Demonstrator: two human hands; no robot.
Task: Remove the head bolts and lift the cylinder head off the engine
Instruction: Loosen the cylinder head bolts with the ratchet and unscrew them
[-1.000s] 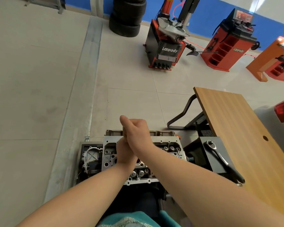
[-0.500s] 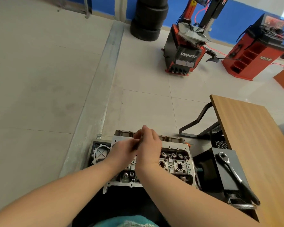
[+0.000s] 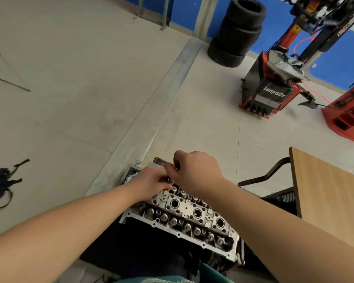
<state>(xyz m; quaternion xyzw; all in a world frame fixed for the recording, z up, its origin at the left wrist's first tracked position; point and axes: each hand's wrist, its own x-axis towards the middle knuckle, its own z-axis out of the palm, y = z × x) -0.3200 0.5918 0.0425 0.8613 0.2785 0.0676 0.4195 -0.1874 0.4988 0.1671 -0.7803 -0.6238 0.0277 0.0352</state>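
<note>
The silver cylinder head lies on the dark engine block just in front of me, with its valve springs and round plug holes showing. Both my hands meet over its far left end. My right hand has its fingers curled and pinches a small dark piece, apparently a head bolt, just above the head. Directly below it, my left hand rests on the head with fingertips bent down against the metal. What those fingertips hold is hidden.
A wooden table stands close on the right, with a black metal frame beside it. Farther off are stacked tyres, a tyre changer and a red machine. Black straps lie on the floor at left.
Both hands have come down from a raised, stacked grip to the far end of the head. My view has swung left and closer, so the wrench on the right is out of sight.
</note>
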